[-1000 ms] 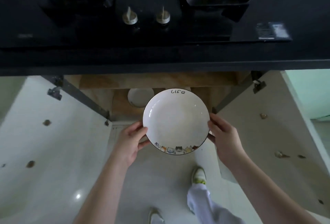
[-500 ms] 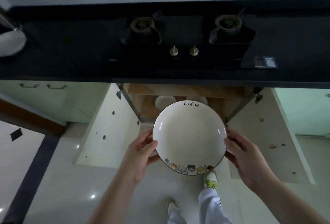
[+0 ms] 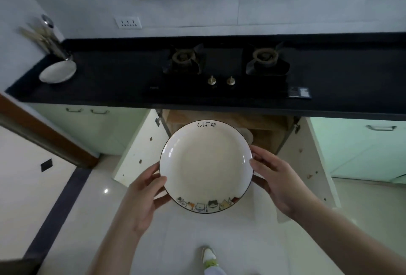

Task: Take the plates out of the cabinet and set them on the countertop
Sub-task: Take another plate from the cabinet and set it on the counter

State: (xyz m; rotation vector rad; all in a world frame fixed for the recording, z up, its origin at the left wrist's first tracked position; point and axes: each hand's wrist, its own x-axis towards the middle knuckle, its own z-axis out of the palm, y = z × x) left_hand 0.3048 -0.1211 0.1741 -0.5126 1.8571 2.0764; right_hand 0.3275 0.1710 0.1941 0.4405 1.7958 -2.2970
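Both hands carry a white plate (image 3: 206, 166) with "Life" written at its far rim and cartoon cats along its near rim. My left hand (image 3: 145, 191) grips its left edge, my right hand (image 3: 278, 181) its right edge. The plate is level, in front of the open cabinet (image 3: 263, 125) and below the black countertop (image 3: 123, 81). Behind the plate's upper right rim, part of another white dish (image 3: 247, 135) shows inside the cabinet. A white plate (image 3: 57, 72) lies on the countertop's far left end.
A two-burner gas hob (image 3: 224, 70) with two knobs fills the countertop's middle. An utensil holder (image 3: 55, 42) stands by the left plate. Both cabinet doors (image 3: 142, 149) swing out to either side. My shoe (image 3: 208, 257) is on the glossy floor below.
The view has risen and pulled back, so the wall, socket and the left plate now show. The plate, still in both hands, has come away from the cabinet opening and looks larger.
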